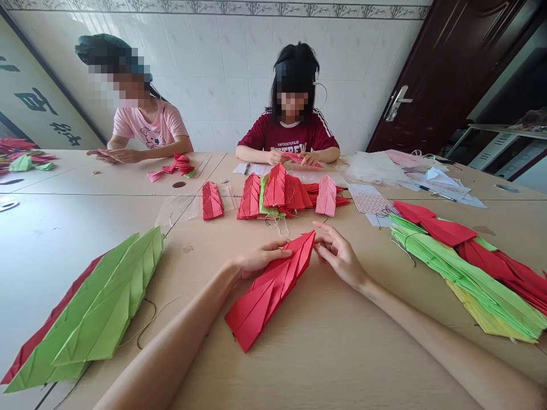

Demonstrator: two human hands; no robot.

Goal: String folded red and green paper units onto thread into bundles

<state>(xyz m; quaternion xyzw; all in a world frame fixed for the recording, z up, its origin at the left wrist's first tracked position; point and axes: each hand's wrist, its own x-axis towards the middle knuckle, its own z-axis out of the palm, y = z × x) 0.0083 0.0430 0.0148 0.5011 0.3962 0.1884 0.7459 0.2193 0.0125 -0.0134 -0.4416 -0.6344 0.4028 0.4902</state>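
Observation:
A long piece of red folded paper with slanting creases lies at an angle in front of me. My left hand grips its upper left edge, thumb on top and the other fingers hidden beneath. At its upper right tip is my right hand, fingers apart and bent, close to the paper's edge; whether the fingertips touch it I cannot tell. Just beyond stand shorter folded pieces: a red one, a red and green pile and a pink one.
Green folded papers lie at the left, and a red, green and yellow stack at the right. Two people sit across the table, each handling folded paper. Printed sheets and clear plastic lie farther back.

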